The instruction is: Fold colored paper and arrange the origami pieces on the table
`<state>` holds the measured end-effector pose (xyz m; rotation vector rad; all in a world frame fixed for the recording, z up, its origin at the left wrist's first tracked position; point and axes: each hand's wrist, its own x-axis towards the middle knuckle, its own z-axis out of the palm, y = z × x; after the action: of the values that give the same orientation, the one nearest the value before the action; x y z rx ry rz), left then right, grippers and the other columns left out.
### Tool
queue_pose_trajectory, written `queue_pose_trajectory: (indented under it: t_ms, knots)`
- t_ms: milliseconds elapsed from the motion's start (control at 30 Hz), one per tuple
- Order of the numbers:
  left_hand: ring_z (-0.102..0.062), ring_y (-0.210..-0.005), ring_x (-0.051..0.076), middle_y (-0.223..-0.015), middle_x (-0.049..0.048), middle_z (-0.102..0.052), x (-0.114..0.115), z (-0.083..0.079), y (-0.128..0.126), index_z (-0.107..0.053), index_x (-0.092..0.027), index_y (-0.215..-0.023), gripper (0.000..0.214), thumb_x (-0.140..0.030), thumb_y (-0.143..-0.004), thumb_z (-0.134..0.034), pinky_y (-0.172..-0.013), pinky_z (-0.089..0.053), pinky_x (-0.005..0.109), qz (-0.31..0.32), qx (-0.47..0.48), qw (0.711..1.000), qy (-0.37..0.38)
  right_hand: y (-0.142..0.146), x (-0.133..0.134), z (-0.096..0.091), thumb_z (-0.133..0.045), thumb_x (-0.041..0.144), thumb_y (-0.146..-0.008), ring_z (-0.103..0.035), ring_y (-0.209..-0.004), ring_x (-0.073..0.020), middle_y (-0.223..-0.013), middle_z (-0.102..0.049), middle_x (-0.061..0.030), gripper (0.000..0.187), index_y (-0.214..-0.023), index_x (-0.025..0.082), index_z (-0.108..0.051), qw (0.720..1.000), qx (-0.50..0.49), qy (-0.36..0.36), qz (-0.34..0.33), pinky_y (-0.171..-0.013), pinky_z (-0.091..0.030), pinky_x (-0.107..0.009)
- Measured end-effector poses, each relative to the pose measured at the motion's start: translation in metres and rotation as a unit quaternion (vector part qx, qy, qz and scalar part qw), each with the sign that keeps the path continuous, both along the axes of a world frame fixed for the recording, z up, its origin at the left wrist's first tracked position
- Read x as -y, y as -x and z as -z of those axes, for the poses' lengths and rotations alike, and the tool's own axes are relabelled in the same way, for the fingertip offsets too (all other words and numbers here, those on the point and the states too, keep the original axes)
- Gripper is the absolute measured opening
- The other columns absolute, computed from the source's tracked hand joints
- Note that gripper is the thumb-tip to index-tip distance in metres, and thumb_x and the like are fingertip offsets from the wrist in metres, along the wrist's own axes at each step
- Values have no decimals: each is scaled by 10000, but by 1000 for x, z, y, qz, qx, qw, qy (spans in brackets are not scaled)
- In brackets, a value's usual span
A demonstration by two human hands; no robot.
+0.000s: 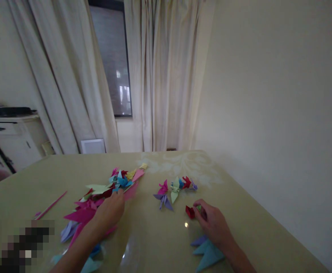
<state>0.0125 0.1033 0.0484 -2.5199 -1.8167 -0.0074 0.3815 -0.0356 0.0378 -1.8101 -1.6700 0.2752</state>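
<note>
Folded-paper origami pieces [86,208] in pink, red, green, blue and yellow lie heaped left of centre. My left hand [113,207] reaches into this heap, fingers curled down beside a pink paper piece [131,190]; what they hold is hidden. On the right, my right hand [211,218] pinches a small green folded-paper piece [199,207], mostly covered by the fingers. A red folded piece [190,212] is right at its fingertips. Beyond that hand sits a small cluster of origami pieces [175,189], among them a purple one [163,201].
Larger blue folded papers [208,254] lie under my right forearm. A thin pink stick [52,204] is on the table [143,235] at left, near a blurred-out dark object [24,246]. A wall [282,151] runs along the right table edge; curtains hang behind.
</note>
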Motion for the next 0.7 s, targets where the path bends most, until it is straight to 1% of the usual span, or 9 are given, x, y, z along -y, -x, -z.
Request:
queue_pose_trajectory:
  t_ms: [100, 200, 267, 300, 367, 433, 500, 600, 700]
  knots:
    - [-756, -1046, 274, -1105, 183, -769, 24, -6, 5, -659, -142, -1127, 350, -139, -1037, -321, -893, -555, 374, 5, 48, 999, 14, -1, 0, 1, -504, 501, -972, -544, -522, -189, -564, -560, 33, 347, -994, 233, -723, 1000, -11, -18, 6, -547, -352, -282]
    - [-748, -1060, 246, -1159, 133, -777, 57, 0, -3, -646, -201, -1154, 363, -268, -1067, -300, -914, -556, 334, 13, 194, 980, 35, 9, 2, 0, -517, 566, -992, -542, -549, -183, -605, -546, 34, 423, -1092, 211, -724, 997, -59, -50, 6, -564, -399, -284]
    - [-740, -1087, 241, -1188, 107, -775, 81, 9, -14, -623, -228, -1210, 359, -334, -1058, -315, -935, -558, 315, 30, 302, 951, 62, 24, 6, -2, -528, 620, -1001, -573, -624, -180, -746, -610, 4, 507, -1248, 205, -683, 991, -112, -69, -15, -622, -467, -285]
    - [-739, -1078, 234, -1171, 88, -778, 93, 13, -21, -609, -245, -1228, 357, -361, -1056, -318, -932, -560, 302, 44, 337, 937, 83, 33, 8, -4, -531, 648, -1000, -595, -681, -179, -872, -650, -25, 572, -1355, 211, -632, 987, -142, -69, -40, -672, -503, -290]
    - [-738, -1040, 218, -1116, 54, -781, 113, 20, -34, -589, -275, -1231, 340, -401, -1057, -325, -917, -563, 277, 79, 378, 912, 139, 54, 14, -10, -525, 706, -993, -631, -798, -182, -1175, -651, -89, 729, -1558, 249, -456, 970, -211, -24, -121, -757, -547, -313]
    - [-730, -1048, 206, -1134, 44, -774, 127, 20, -44, -576, -294, -1229, 309, -414, -1053, -352, -929, -557, 261, 124, 385, 893, 198, 73, 20, -17, -535, 766, -962, -648, -870, -192, -1378, -570, -128, 876, -1659, 298, -285, 933, -290, 50, -209, -778, -563, -338]
    - [-709, -1139, 202, -1260, 58, -746, 135, 16, -50, -546, -301, -1292, 308, -389, -1034, -403, -992, -537, 262, 167, 369, 882, 241, 87, 25, -24, -589, 793, -920, -649, -904, -201, -1423, -540, -133, 963, -1678, 318, -233, 897, -350, 89, -255, -799, -560, -357]
    - [-677, -1252, 217, -1406, 85, -694, 140, 10, -55, -485, -297, -1396, 396, -342, -1003, -460, -1052, -516, 288, 208, 336, 874, 282, 99, 33, -29, -699, 781, -852, -637, -1015, -237, -1425, -548, -120, 1022, -1663, 321, -281, 888, -373, 66, -262, -917, -529, -400]
    - [-692, -1239, 253, -1398, 107, -714, 144, 8, -61, -489, -280, -1379, 399, -361, -988, -488, -1012, -539, 312, 212, 305, 880, 298, 105, 43, -27, -732, 768, -833, -608, -1165, -284, -1451, -540, -124, 1018, -1648, 336, -302, 885, -387, 20, -259, -1016, -494, -442]
